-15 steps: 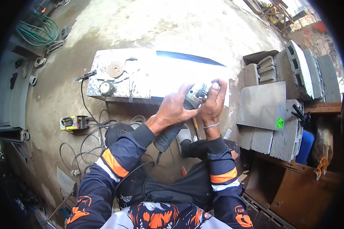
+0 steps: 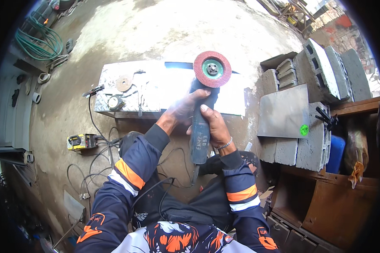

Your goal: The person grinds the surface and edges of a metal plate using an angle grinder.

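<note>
Both of my hands hold an angle grinder (image 2: 200, 137), its head pointing away from me and its cord trailing back over my lap. A reddish flap disc (image 2: 212, 68) with a green centre is mounted on the head, its face turned up to view. My left hand (image 2: 182, 109) wraps the grinder's left side just behind the head; some of its fingers are hidden behind the tool. Farther back, my right hand (image 2: 217, 126) grips the body from the right, thumb on top. Below the disc lies the bright bench top (image 2: 173, 90), partly washed out by glare.
On the bench's left lie a worn disc (image 2: 123, 83), a tape measure (image 2: 115, 102) and a cable clamp (image 2: 95, 90). A yellow-black unit (image 2: 81, 142) and looping cables (image 2: 98, 162) lie on the floor. Concrete blocks (image 2: 321, 69) and a metal sheet (image 2: 283, 111) stand at the right.
The grinder has been turned so its disc faces up and its body points straight away from me. My right hand has left the head and moved back onto the body.
</note>
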A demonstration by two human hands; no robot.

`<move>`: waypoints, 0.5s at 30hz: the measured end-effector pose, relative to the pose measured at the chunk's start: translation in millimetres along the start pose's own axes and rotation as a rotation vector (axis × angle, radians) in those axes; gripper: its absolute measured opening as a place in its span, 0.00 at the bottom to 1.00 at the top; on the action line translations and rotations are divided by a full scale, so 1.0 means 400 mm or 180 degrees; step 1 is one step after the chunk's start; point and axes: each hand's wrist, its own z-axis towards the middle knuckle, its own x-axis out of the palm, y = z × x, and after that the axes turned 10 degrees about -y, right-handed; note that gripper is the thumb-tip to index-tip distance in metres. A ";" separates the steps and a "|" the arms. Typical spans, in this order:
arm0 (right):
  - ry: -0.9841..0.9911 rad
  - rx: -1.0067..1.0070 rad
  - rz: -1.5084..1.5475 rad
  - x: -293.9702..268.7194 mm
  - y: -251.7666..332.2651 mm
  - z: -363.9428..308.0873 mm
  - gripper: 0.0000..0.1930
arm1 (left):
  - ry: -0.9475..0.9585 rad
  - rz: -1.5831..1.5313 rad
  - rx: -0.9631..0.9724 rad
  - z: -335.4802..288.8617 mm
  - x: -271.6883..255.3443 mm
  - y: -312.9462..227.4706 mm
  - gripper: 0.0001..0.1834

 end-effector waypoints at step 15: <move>-0.1702 -0.1384 0.0943 -0.213 0.056 -0.193 0.28 | 0.1516 0.1909 -0.1049 -0.116 0.143 0.212 0.35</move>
